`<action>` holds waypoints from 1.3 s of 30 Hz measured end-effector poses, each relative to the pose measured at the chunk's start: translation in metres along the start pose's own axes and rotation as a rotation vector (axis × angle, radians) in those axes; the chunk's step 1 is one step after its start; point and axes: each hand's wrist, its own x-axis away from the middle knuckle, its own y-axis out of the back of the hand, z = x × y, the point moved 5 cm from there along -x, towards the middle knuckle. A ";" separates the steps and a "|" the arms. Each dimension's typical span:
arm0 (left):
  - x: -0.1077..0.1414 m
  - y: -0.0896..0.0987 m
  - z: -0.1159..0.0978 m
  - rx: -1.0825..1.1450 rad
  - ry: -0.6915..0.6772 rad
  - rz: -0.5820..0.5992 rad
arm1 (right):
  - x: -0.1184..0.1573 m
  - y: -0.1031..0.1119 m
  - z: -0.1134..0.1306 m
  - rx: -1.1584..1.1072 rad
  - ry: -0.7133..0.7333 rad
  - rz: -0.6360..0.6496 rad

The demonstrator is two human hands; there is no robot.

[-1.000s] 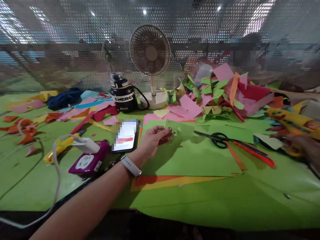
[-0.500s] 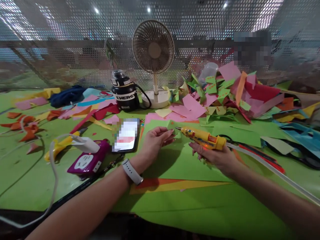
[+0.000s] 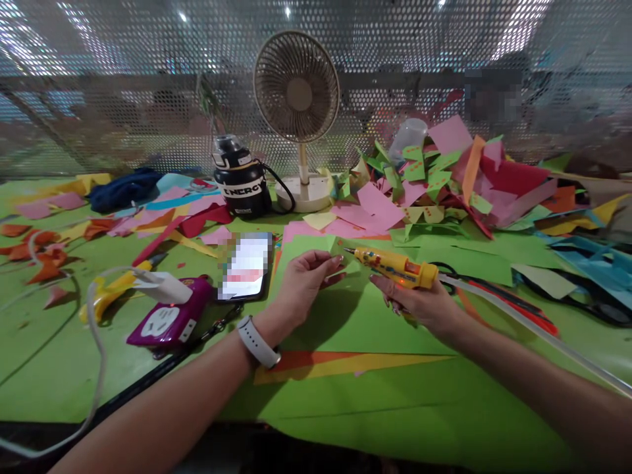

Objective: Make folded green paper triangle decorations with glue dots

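My right hand [image 3: 412,296] is wrapped round a yellow glue gun [image 3: 395,266] with a small orange light on its body. Its dark tip points left, a little way from the fingertips of my left hand [image 3: 311,280]. Thumb and fingers of that hand are pinched together above a green paper sheet [image 3: 340,329]; what they hold is too small to make out. Orange and yellow paper [image 3: 355,367] shows under the sheet's near edge.
A phone [image 3: 247,266], a purple power strip [image 3: 170,316] and a white cable lie left. Behind stand a black bottle [image 3: 241,184] and a fan [image 3: 299,95]. Paper scraps [image 3: 380,207] pile up at the back right. Black-handled scissors [image 3: 447,276] lie beyond my right hand.
The glue gun has shifted slightly left with my right hand, its tip still near my left fingertips. The camera view has moved a little. My left hand keeps its pinch.
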 end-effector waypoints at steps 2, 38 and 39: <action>0.000 0.000 0.000 0.009 0.002 -0.001 | 0.000 -0.001 0.001 0.011 -0.012 0.011; 0.002 -0.002 0.000 0.050 -0.011 0.044 | -0.003 0.002 -0.008 0.052 -0.085 0.020; 0.002 -0.002 0.000 0.049 -0.012 0.043 | -0.003 0.002 -0.008 0.051 -0.087 0.018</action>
